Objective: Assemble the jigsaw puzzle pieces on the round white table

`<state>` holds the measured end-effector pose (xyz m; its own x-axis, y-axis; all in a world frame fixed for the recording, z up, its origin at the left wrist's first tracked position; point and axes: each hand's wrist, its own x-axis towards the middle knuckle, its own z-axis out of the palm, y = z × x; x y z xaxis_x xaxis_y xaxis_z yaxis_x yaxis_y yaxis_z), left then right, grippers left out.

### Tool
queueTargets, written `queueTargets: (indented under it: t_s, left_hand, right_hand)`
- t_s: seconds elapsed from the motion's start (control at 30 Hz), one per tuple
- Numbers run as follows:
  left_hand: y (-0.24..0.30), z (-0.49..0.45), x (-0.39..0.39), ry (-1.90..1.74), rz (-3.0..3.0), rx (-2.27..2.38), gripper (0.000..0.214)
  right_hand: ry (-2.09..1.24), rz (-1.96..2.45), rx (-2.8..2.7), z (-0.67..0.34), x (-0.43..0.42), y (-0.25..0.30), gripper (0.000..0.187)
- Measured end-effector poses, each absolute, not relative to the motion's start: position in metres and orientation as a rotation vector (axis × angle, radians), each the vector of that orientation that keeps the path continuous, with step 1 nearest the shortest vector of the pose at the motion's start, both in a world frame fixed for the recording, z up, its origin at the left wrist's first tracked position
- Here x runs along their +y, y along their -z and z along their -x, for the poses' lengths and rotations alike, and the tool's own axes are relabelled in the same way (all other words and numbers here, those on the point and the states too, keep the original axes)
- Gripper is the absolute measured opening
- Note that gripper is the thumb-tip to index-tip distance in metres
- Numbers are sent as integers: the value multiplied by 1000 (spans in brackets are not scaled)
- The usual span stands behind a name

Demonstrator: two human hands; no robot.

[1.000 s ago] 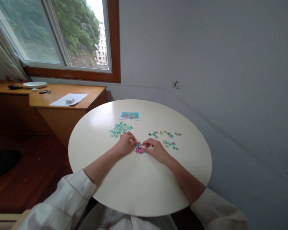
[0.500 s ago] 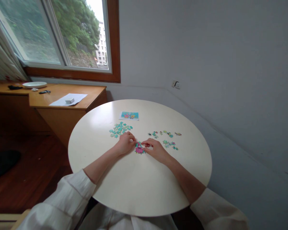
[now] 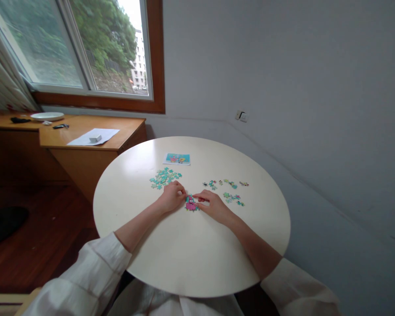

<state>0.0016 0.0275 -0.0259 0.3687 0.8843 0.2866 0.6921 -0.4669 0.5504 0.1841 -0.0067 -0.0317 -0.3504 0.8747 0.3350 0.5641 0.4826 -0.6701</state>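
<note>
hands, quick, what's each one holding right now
Left hand: curled, fingertips on the pink puzzle pieces; grip cannot be told.
Right hand: curled, fingertips on the same pieces; grip cannot be told.

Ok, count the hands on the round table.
2. The left hand sits just left of the pink puzzle cluster, the right hand just right of it, fingers of both at its edges.
</note>
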Motion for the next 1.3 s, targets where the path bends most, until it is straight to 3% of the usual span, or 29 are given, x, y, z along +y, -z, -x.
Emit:
queueTargets:
  t_s: [1.3]
  left_hand:
    - [26,-3,29,-566,-2379,1521,15]
  right_hand:
    - [-578,1187,-2099,-183,-7,32,22]
